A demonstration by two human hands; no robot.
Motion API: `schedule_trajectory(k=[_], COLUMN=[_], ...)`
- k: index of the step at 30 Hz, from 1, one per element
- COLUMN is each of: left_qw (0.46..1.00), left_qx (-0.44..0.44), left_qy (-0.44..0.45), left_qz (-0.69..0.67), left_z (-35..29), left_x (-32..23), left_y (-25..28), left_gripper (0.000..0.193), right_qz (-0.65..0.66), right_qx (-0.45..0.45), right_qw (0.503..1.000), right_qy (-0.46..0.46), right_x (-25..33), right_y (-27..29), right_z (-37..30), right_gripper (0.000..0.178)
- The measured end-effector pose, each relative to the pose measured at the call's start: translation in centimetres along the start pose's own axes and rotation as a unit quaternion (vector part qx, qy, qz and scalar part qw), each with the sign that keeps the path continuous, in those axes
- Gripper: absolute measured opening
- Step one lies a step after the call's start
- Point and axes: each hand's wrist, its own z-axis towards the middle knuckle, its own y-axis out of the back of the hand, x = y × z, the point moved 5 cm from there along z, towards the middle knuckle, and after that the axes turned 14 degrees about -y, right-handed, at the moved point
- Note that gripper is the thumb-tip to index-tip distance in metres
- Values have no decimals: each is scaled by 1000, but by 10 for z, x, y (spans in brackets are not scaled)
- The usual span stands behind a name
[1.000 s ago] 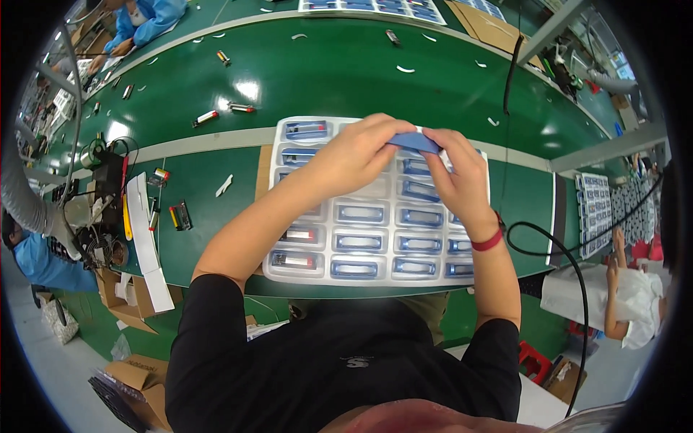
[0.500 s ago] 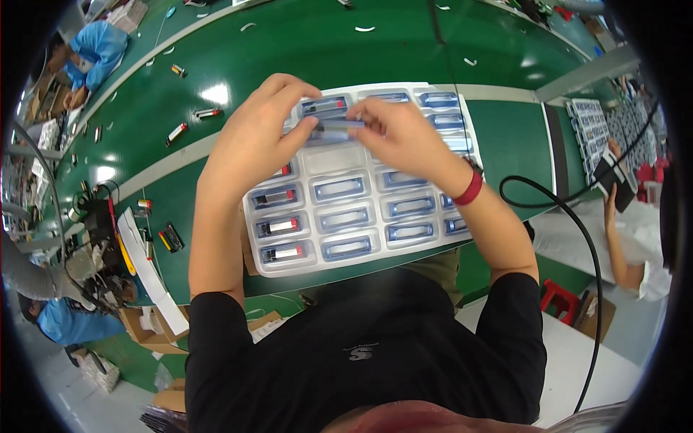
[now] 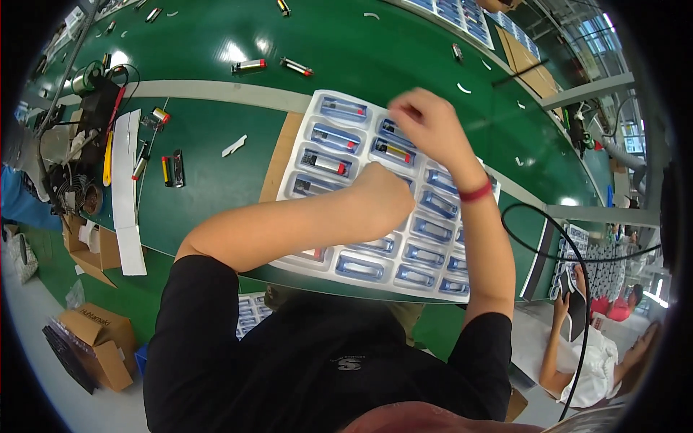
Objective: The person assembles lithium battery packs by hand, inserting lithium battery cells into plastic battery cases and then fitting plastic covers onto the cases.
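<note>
A white moulded tray (image 3: 317, 105) lies on the green bench, with a blue clear-plastic case in most of the visible pockets. Some cases hold a small cell with black and red ends, such as the cell (image 3: 325, 162) in the left column. My left hand (image 3: 382, 202) is closed, back upward, over the tray's middle; its fingertips and anything in them are hidden. Above the tray's far side, my right hand (image 3: 433, 123) is raised with fingers curled and smeared by motion. Nothing can be made out in it. A case with a yellow-banded cell (image 3: 393, 151) sits between my hands.
Loose cells (image 3: 249, 66) and white scraps lie on the far green surface. Tools, a wire spool (image 3: 88, 78) and a white strip (image 3: 127, 195) stand at left. A black cable (image 3: 577, 252) loops at right, near a co-worker (image 3: 588, 361) holding a dark flat object.
My view has turned, so the tray sits farther right. My hands, earlier together at a blue case, are now apart: the left low over the tray, the right raised. That case no longer shows between them.
</note>
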Motion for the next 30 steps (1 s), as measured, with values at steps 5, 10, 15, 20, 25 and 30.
schedule_trajectory(k=[5, 10, 15, 20, 25, 30], left_qw=[999, 974, 923, 832, 756, 710], left_qx=[-29, -147, -230, -329, -365, -442], left_qy=[-42, -63, -14, 7, 19, -9], left_qz=[15, -160, -310, -446, -543, -549], left_z=[-13, -31, -28, -33, -13, 9], left_x=[8, 12, 24, 28, 59, 63], left_y=[34, 95, 106, 112, 83, 67], left_gripper=[16, 21, 41, 52, 55, 49], right_qz=[26, -46, 169, 486, 634, 657], right_qx=[32, -44, -36, -10, -85, -56], right_qw=[998, 995, 984, 863, 759, 743], right_qy=[56, 72, -39, -139, -125, -117], right_x=[20, 26, 11, -10, -47, -43], right_y=[-79, -120, -64, 33, 88, 97], right_z=[111, 139, 113, -1, -94, -133], right_gripper=[38, 26, 26, 21, 17, 18])
